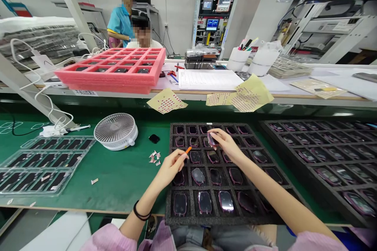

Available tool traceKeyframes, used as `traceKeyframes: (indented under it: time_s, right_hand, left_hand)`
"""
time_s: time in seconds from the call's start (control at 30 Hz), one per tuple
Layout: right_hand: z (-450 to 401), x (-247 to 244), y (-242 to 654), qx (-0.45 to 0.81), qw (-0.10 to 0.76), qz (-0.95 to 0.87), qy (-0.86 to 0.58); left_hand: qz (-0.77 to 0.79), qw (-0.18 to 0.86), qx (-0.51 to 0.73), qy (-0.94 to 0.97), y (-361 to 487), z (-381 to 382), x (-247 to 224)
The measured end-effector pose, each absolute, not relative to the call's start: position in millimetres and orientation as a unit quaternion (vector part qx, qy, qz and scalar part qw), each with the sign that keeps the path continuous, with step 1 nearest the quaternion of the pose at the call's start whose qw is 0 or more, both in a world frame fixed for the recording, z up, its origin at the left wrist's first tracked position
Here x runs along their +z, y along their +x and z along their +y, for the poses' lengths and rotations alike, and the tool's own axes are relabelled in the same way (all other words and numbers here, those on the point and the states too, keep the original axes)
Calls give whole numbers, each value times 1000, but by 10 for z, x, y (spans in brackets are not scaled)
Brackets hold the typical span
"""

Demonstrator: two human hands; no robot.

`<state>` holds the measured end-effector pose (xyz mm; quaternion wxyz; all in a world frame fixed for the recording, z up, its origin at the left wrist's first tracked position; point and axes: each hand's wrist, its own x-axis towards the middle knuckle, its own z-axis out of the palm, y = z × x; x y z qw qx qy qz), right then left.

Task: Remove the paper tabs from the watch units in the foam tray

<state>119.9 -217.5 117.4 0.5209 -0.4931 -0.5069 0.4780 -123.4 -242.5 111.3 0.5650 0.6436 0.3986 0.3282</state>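
Hands closed over foam tray [220, 220].
Right hand [228, 145] pinches rounded screen piece [212, 139]; left hand [169, 168] pinches orange-tipped stick [187, 150].

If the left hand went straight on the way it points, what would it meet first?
Likely the dark, pink-rimmed oval piece pinched in the right hand, though depth is unclear and the line may pass above it.

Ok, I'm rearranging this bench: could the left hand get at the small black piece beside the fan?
Probably yes. The left hand is close to the black piece, on the same side of the foam tray, with only mat and low paper scraps between.
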Motion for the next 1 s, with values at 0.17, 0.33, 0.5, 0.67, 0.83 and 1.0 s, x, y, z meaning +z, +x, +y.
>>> traceKeyframes:
  time_s: [0.17,0.33,0.5,0.67,0.83,1.0]
  right_hand:
    - [-2360,1345,646,638,550,-386,-376]
    - [-2369,1382,467,676,559,-341,-339]
    - [-2366,1417,473,693,575,-314,-300]
    - [-2396,1456,504,703,573,-306,-290]
    - [-2411,1445,521,684,580,-319,-308]
    - [-2408,1450,552,632,596,-356,-344]
  left_hand:
    - [354,623,350,603,-906,-2485,1242]
    - [350,635,363,586,-853,-2499,1282]
    - [343,638,371,581,-863,-2444,1219]
    - [342,637,365,586,-853,-2458,1232]
    - [350,623,357,602,-855,-2482,1272]
    - [374,598,341,622,-866,-2475,1300]
